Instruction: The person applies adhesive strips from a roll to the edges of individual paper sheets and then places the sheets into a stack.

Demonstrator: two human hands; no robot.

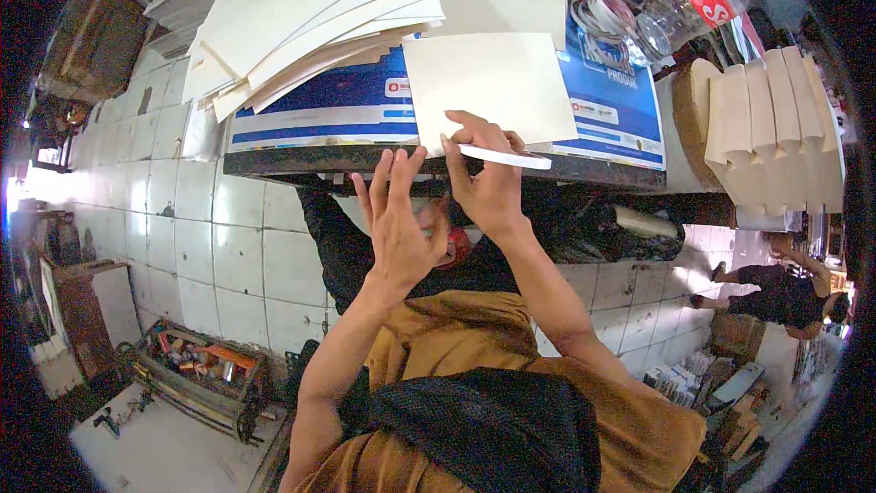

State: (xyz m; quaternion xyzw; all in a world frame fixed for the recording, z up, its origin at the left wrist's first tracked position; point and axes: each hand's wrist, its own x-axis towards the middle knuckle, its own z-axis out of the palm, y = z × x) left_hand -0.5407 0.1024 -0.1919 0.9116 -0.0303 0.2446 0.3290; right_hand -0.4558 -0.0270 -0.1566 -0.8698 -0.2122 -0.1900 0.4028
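A cream sheet of card [488,82] lies at the near edge of the table, on top of a blue printed sheet [611,119]. My right hand [491,183] is closed on a thin white roll of tape [507,159], seen almost edge-on over the card's near edge. Its thumb and forefinger reach toward the card's lower left corner. My left hand [399,219] is just left of it, at the table edge, with fingers stretched out and apart, holding nothing that I can see. Whether a strip of tape runs between the hands I cannot tell.
A fanned stack of cream sheets [319,18] covers the table's left part. Tape rolls [607,14] and clear plastic bottles with red labels [707,0] stand at the back right. Folded cream card pieces [771,119] are at the right. Another person [785,292] is farther right.
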